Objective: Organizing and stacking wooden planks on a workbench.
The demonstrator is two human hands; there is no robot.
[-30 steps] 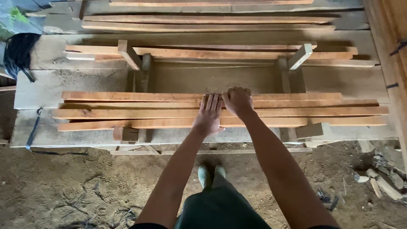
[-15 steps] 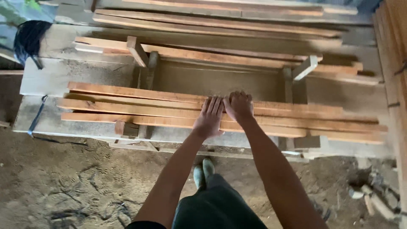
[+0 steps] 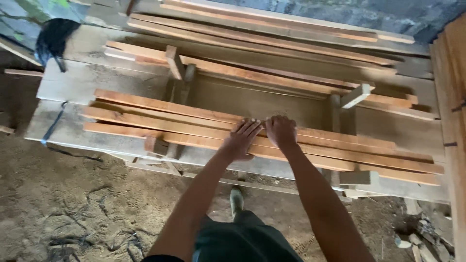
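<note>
Three long reddish wooden slats [image 3: 145, 119] lie side by side across a low grey workbench [image 3: 77, 82]. My left hand [image 3: 241, 139] rests flat on them near their middle, fingers spread and pointing away from me. Just to its right, my right hand [image 3: 280, 130] presses down on the same slats with its fingers curled over the far one. Neither hand has lifted a slat. Small wooden blocks [image 3: 156, 144] sit under the slats at the bench's near edge.
More slats [image 3: 272, 73] lie across the far side of the bench, with short offcuts [image 3: 174, 62] on them. Long planks [image 3: 272, 41] are stacked behind. A dark cloth [image 3: 54, 36] hangs at far left. Boards [image 3: 454, 97] stand at right. Dirt floor and rubble [image 3: 412, 240] below.
The view has tilted and shifted, so the bench now slants down to the right. Both hands stay pressed on the slats at the same spot.
</note>
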